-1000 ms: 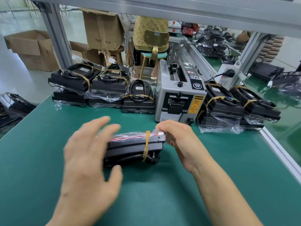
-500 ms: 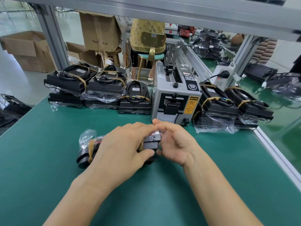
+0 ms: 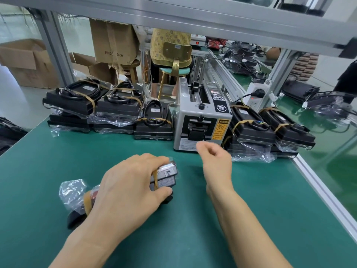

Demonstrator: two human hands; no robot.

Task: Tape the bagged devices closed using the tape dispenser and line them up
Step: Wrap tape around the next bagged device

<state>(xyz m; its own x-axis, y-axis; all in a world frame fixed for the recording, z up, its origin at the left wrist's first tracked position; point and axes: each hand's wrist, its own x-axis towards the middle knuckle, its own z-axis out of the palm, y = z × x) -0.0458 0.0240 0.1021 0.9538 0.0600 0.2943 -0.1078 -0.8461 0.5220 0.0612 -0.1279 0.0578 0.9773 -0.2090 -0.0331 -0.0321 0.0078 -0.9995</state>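
Note:
A black bagged device (image 3: 166,176) with brown tape bands lies on the green table (image 3: 251,200). My left hand (image 3: 127,190) covers its middle and grips it; loose clear bag (image 3: 72,192) sticks out at its left end. My right hand (image 3: 216,161) hovers, blurred, just in front of the grey tape dispenser (image 3: 201,120), fingers curled with nothing visible in them. Taped bagged devices are stacked left of the dispenser (image 3: 92,107) and right of it (image 3: 270,128).
An aluminium frame post (image 3: 56,53) and crossbeam (image 3: 193,14) bound the bench. The table's metal edge (image 3: 324,192) runs along the right. Cardboard boxes (image 3: 112,41) and a seated person on a stool (image 3: 172,55) are behind. A power strip (image 3: 255,95) hangs on the right post.
My left hand came down onto the device and gripped it. My right hand let go of the device's right end and moved up toward the dispenser's front.

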